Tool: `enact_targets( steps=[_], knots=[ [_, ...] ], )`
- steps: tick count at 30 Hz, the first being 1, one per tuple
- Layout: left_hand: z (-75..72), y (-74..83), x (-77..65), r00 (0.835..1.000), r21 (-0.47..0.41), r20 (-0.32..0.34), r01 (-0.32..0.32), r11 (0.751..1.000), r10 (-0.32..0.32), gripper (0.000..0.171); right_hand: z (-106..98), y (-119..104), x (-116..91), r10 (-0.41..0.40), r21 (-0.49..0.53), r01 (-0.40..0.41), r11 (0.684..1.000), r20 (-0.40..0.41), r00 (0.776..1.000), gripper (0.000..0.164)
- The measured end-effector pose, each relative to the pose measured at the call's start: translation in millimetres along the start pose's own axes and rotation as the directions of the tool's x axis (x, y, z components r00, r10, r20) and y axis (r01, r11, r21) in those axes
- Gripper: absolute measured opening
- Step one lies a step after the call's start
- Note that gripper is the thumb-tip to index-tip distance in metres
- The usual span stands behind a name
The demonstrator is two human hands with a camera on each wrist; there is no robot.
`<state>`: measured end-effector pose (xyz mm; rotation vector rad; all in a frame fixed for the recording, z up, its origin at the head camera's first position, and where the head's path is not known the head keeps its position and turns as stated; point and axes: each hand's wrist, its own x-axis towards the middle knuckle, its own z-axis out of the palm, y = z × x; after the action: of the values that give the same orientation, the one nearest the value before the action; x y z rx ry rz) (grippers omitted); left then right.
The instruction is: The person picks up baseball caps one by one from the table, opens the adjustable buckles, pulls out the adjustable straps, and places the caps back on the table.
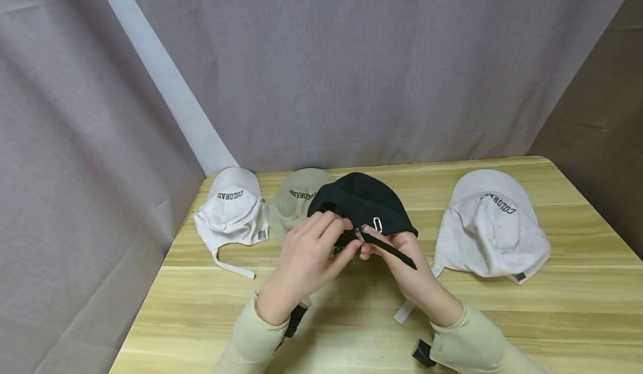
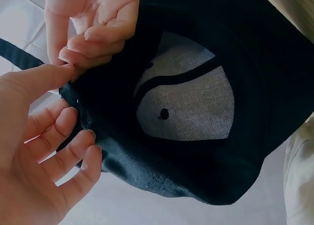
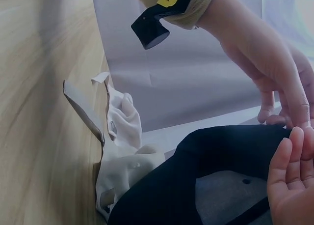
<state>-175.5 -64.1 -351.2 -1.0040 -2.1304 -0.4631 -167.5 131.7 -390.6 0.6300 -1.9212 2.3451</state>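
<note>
A black cap (image 1: 364, 198) is held up over the table, and its hollow inside with a pale mesh lining (image 2: 196, 104) shows in the left wrist view. My left hand (image 1: 311, 248) pinches the cap's rear edge beside the strap, thumb against fingers. Close by, my right hand (image 1: 409, 262) grips the same edge around the small metal buckle (image 1: 359, 233). The loose end of the black strap (image 1: 392, 250) sticks out across the right hand. Both hands' fingertips nearly meet at the buckle. A metal eyelet ring (image 1: 378, 225) shows on the cap's side.
A white cap (image 1: 231, 212) with lettering lies at the left of the wooden table (image 1: 577, 318). Beside it is a beige cap (image 1: 287, 209), partly hidden by the black one. Another white cap (image 1: 494, 229) lies at the right. Grey curtain (image 1: 351, 72) hangs behind the table.
</note>
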Motion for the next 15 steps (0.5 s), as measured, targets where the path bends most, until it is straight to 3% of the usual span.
enact_targets(
  steps=[9, 15],
  knots=[
    [3.0, -5.7, -0.3, 0.999, 0.008, -0.039, -0.021, 1.0, 0.021, 0.01, 1, -7, 1, -0.071, 0.091, 0.074, 0.993, -0.039, 0.997, 0.024],
    [-0.5, -15.0, -3.1, 0.999, 0.0, 0.041, 0.035, 0.999, -0.035, 0.01, -2, -13, 2, -0.077, 0.149, 0.09, 0.985, -0.089, 0.993, 0.029]
  ],
)
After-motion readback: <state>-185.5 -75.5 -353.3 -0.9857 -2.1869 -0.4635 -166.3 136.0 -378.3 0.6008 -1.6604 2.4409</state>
